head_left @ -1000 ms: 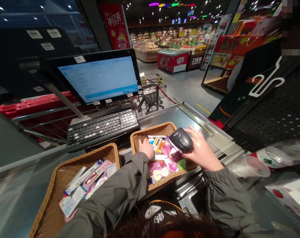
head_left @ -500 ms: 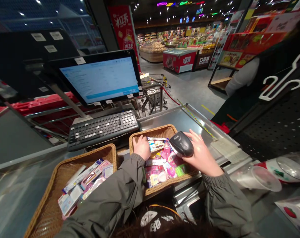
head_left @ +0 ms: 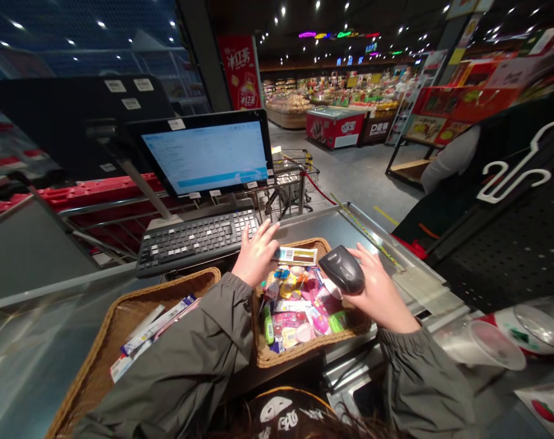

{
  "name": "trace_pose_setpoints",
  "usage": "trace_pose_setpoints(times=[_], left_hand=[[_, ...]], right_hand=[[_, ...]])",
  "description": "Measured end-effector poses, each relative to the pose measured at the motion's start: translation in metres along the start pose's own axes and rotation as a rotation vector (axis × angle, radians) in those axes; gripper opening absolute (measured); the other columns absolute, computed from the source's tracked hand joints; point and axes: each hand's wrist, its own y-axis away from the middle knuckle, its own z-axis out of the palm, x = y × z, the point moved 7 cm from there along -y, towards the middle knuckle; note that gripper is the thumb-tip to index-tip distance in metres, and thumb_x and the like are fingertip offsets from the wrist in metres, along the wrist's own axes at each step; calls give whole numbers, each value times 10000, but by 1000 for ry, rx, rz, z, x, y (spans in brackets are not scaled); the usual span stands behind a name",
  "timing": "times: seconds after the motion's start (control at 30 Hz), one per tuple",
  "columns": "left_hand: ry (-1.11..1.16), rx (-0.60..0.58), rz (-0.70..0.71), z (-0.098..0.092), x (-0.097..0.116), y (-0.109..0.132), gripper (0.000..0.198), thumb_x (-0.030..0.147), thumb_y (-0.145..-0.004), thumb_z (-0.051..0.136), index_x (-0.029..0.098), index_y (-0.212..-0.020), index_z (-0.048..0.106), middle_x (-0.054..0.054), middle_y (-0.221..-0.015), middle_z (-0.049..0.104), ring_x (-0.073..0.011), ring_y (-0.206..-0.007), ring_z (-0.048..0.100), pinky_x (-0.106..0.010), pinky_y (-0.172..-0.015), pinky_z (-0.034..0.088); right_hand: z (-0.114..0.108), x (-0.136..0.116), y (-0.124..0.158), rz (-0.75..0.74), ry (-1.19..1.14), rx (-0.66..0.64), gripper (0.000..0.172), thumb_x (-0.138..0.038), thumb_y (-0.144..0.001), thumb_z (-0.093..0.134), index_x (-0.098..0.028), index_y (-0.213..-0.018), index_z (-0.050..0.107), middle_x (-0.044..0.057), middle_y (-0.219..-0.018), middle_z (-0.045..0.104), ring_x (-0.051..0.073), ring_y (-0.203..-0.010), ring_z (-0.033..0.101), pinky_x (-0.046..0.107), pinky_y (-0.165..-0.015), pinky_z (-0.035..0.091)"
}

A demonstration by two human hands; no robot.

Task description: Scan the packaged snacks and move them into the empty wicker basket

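Observation:
My left hand (head_left: 256,253) is over the back left corner of the right-hand wicker basket (head_left: 311,356). Its thumb side grips one end of a flat, narrow package (head_left: 297,255) with a barcode facing up; the other fingers stretch toward the keyboard. My right hand (head_left: 377,285) is wrapped round a black handheld barcode scanner (head_left: 342,269), its head pointing left over the basket near the package. Small, colourful packaged goods (head_left: 304,305), mostly pink with some green and yellow, fill the basket. A second wicker basket (head_left: 100,341) at left contains several slim boxes (head_left: 160,323), partly behind my left sleeve.
Behind the baskets stand a black keyboard (head_left: 197,239) and a lit monitor (head_left: 208,155). The metal counter (head_left: 308,222) runs beyond the right basket. To the right are a clear plastic tub (head_left: 496,344), a white hanger (head_left: 509,177) and a person's sleeve (head_left: 453,158).
My left hand has risen with the flat package toward the basket's back rim, its fingers now stretched out. The scanner stays in my right hand. The view has shifted slightly.

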Motion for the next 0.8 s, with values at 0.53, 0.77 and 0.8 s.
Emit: trace_pose_setpoints(times=[0.53,0.77,0.8], left_hand=[[-27,311,19,-88,-32,-17,173,196,-819,591,203,-987,628,-121,-1565,363,-286,-1476,270,-621,-1190,32],[-44,359,-5,-107,-58,7,201,166,-795,582,205,-985,637,-124,-1568,355,-294,-1471,281,-622,-1190,29],[-54,358,-11,-108,-62,12,203,167,-794,580,206,-985,639,-126,-1568,356,-296,-1468,288,-625,-1188,35]], right_hand=[[-5,-56,-4,-113,105,0,485,-306,-759,632,-178,-1226,602,174,-1412,504,405,-1447,280,688,-1141,226],[-1,-104,-14,-202,134,-1,438,-318,-822,604,-193,-1242,605,166,-1438,479,391,-1466,239,686,-1140,238],[1,-111,-16,-210,134,-2,445,-319,-823,605,-197,-1251,599,164,-1440,479,389,-1466,241,685,-1141,239]])
